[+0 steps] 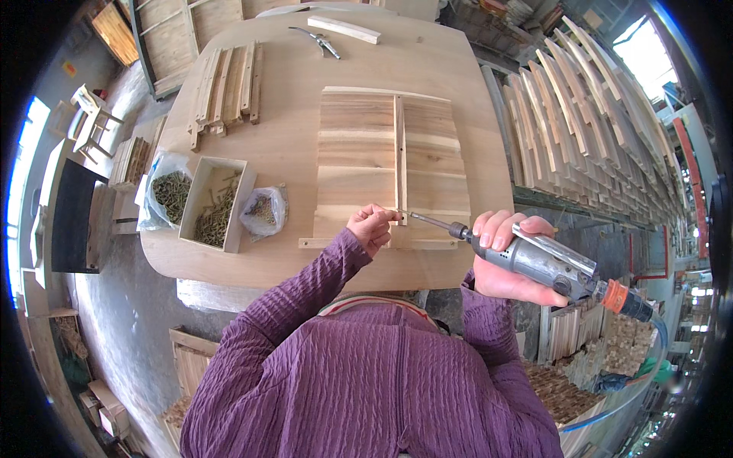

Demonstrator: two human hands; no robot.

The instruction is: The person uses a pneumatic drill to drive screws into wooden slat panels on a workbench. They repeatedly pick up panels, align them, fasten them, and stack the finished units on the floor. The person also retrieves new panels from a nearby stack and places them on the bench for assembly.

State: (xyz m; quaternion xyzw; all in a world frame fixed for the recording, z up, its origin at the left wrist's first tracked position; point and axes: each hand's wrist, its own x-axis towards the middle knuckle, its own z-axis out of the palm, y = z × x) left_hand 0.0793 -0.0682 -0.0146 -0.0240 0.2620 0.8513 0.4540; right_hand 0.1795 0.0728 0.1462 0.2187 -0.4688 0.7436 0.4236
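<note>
In my right hand (504, 259) is a grey air screwdriver (542, 263) with an orange collar and a blue hose at its back end. Its long bit (427, 220) points left, and the tip is at the fingertips of my left hand (372, 227). Those fingers are pinched together over the near end of a narrow wooden strip (399, 153); whatever small thing they hold is too hidden to name. The strip lies lengthwise across a square panel of joined boards (355, 183). Another strip (313, 243) runs along the panel's near edge.
Left of the panel stand an open box of screws (238, 175), a bag of screws (169, 191) and a bag of smaller hardware (263, 212). Stacked wooden strips (229, 84), an air blow gun (321, 44) and a wood block (343, 29) lie farther back. Boards (588, 114) are racked at the right.
</note>
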